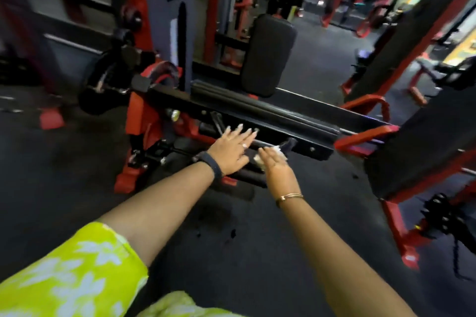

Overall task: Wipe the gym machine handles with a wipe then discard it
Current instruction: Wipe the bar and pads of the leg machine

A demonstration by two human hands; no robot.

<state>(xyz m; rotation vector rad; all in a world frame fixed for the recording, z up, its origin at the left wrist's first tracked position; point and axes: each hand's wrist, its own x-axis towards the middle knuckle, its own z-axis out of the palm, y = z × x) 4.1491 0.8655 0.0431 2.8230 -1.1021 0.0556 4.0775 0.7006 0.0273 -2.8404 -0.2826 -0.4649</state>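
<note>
A red and black gym machine [257, 110] stands low in front of me. My left hand [233, 148] is spread flat with straight fingers over a dark handle bar [270, 144] on the machine's near side. Just right of it, my right hand [278, 170] holds a white wipe [279, 150] against the same bar. Only a small crumpled part of the wipe shows past the fingers. How the right fingers curl under the bar is hidden.
A black back pad [268, 54] rises behind the machine. Weight plates [108, 82] sit at its left end. Red frames [365, 136] and a dark padded block [422, 152] crowd the right. Dark rubber floor [64, 175] lies at the left and near me.
</note>
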